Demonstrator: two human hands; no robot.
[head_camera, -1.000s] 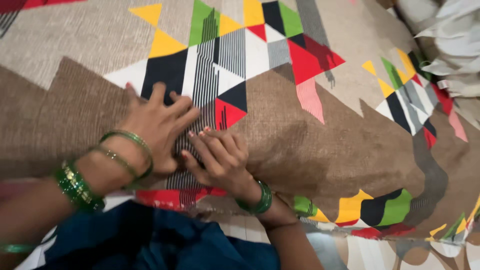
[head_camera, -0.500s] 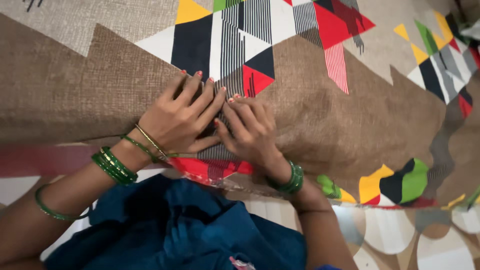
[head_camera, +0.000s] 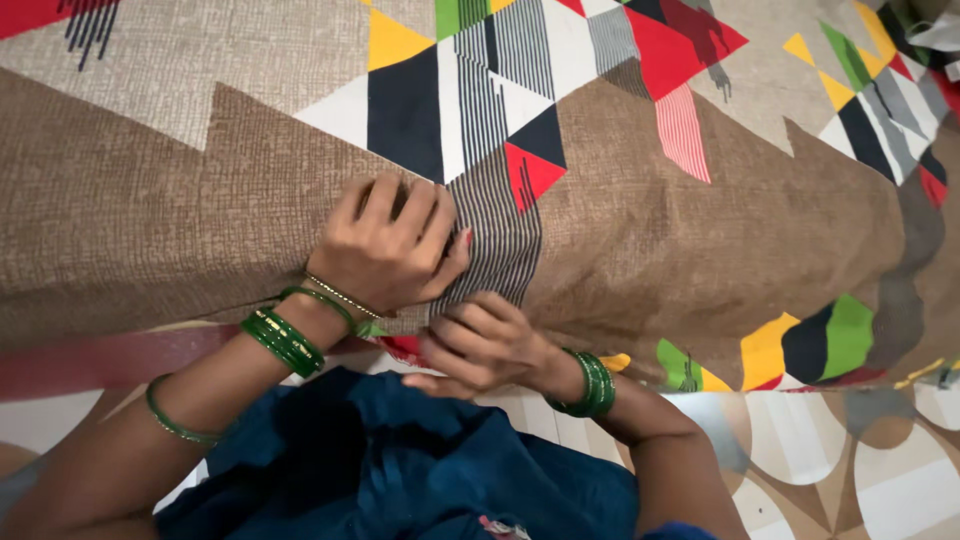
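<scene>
A brown bedsheet (head_camera: 150, 220) with coloured triangles and striped patches covers a bed and drapes over its near side. My left hand (head_camera: 388, 250) rests on the sheet at the bed's edge, fingers curled and pressing into the cloth beside a striped patch (head_camera: 500, 240). Just below, my right hand (head_camera: 480, 345) is closed on the sheet's lower edge at the side of the bed. Both wrists carry green bangles (head_camera: 282, 340). Dark blue cloth (head_camera: 400, 460) of my clothing lies under my arms.
The floor (head_camera: 850, 470) at the lower right has a pattern of brown, grey and white curved shapes. A pale crumpled cloth (head_camera: 940, 30) shows at the top right corner on the bed.
My right hand has dropped from the top of the bed to the sheet's lower edge. My left hand's fingers have curled in. The view has shifted slightly.
</scene>
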